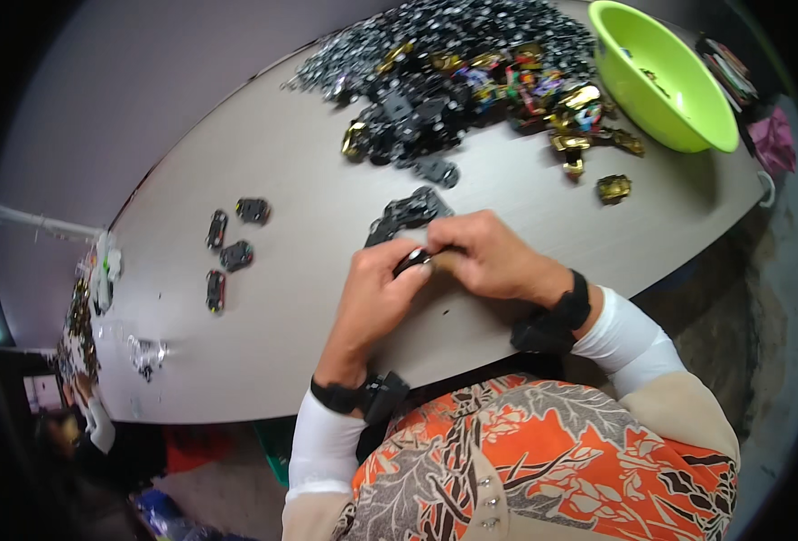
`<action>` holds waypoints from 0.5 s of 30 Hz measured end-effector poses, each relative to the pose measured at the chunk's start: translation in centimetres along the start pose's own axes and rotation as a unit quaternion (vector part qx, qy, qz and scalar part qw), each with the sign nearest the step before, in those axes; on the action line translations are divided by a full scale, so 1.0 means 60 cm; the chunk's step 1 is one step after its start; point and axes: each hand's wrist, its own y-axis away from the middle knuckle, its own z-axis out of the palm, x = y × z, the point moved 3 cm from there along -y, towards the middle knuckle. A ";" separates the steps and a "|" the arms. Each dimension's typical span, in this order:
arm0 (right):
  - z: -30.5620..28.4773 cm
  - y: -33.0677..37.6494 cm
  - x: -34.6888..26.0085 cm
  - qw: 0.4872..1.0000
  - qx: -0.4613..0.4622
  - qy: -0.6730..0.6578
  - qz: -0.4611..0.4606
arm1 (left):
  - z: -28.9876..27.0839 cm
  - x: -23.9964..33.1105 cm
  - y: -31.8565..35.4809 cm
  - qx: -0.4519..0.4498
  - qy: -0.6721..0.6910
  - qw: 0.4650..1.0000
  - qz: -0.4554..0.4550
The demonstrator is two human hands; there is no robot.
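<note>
- Across the scene: grey table (pixel 309 171), its near edge at the wearer's waist.
- Far side: heap of small silvery, black and gold parts (pixel 471 36).
- Far right: green basin (pixel 687 77), beside the heap.
- Near centre, right side: right hand (pixel 484 257). Forearm angled from near right toward far left; back of hand up; fingers curled inward, meeting the held part's right end. Whether they grip it cannot be told.
- Near centre, left side: left hand (pixel 376 284). Forearm angled far and slightly right; wrist nearly straight; thumb and index finger pinched together on the held part.
- Just beyond both hands: group of dark parts (pixel 414 207).
- Left: four small toy cars (pixel 236 255), set well apart from the hands.
- Right: single gold part (pixel 613 188), near the heap.
- Between the two hands: small dark part (pixel 411 261), held above the table, partly covered by fingers.
</note>
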 end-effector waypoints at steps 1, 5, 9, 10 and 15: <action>0.001 0.000 0.005 1.000 0.001 -0.018 -0.023 | -0.001 -0.002 0.000 0.006 -0.038 0.999 0.017; -0.020 -0.005 0.016 0.998 -0.015 -0.060 0.009 | -0.071 0.003 0.019 0.174 0.068 0.982 -0.018; -0.134 -0.002 0.034 0.967 0.224 0.120 -0.012 | -0.225 -0.056 0.041 0.357 -0.131 0.925 -0.012; -0.165 0.008 0.039 0.942 0.282 0.179 -0.019 | -0.241 -0.064 0.040 0.393 -0.185 0.901 -0.006; -0.214 0.055 0.054 0.853 0.296 0.417 0.102 | -0.239 -0.055 0.040 0.556 -0.341 0.743 0.152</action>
